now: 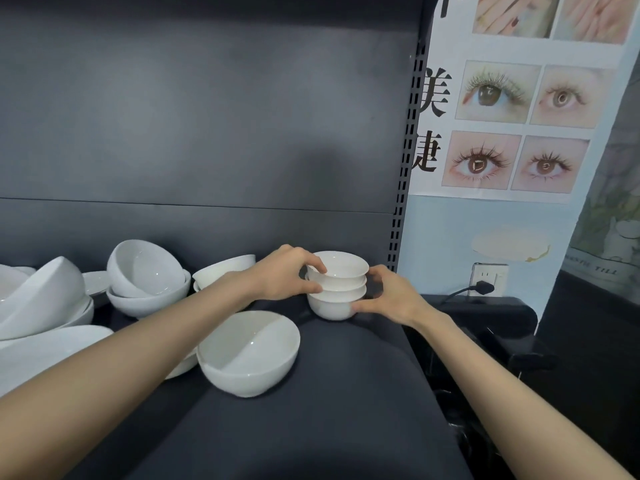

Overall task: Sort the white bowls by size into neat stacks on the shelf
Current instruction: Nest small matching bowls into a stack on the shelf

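A stack of three small white bowls stands at the back right of the dark shelf. My left hand grips the stack's left side, fingers on the top bowl's rim and thumb lower. My right hand holds the right side, thumb against the bottom bowl. A medium white bowl sits upright in front of them. Two nested larger bowls, the upper one tilted, stand at the back left. Another small stack lies behind my left wrist, partly hidden.
Big white bowls and plates pile up at the far left. The shelf's perforated upright marks its right end. Beyond it are a poster wall, a socket with a black plug and a black object.
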`<state>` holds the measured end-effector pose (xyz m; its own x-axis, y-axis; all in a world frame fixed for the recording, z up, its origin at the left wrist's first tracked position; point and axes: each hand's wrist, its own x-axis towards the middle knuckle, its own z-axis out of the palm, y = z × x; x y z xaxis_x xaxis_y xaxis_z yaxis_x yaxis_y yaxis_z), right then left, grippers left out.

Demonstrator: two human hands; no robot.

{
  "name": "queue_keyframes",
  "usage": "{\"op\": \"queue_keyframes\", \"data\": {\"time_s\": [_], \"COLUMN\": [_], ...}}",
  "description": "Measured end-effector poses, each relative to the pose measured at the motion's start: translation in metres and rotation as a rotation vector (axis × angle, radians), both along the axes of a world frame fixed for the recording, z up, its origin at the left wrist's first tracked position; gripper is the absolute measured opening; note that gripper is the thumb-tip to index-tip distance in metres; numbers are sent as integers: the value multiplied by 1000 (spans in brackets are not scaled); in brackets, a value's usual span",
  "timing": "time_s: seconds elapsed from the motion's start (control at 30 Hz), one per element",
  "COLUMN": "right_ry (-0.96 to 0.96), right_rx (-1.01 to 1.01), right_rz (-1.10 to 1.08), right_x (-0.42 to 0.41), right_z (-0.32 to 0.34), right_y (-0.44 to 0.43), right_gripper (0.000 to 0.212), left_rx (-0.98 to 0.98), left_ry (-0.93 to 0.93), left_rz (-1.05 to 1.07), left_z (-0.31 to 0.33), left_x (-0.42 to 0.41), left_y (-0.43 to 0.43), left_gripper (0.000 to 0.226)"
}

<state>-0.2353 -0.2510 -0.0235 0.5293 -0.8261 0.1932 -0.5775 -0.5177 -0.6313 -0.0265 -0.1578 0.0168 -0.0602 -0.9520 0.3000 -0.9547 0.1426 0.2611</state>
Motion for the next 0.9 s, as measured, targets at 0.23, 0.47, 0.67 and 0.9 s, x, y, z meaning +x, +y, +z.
{"op": "queue_keyframes", "data": {"time_s": [0.23,0.47,0.67,0.9], "right_ry": [135,149,95,37], "right_rx": [-235,-313,-302,-198], "right_rz": [0,41,133,207], "right_x": [-12,16,64,126], "right_z": [26,53,61,54], "right_y": [30,56,66,68], "right_gripper": [47,41,39,45], "left_rx": [-45,-65,-74,-3], "left_ry": [-36,-83,29,235], "left_rz": [31,182,301,427], "left_z": [23,34,21,-3], "left_x": [1,35,79,122], "left_y": [59,105,125,116], "left_gripper": [29,27,28,61]}}
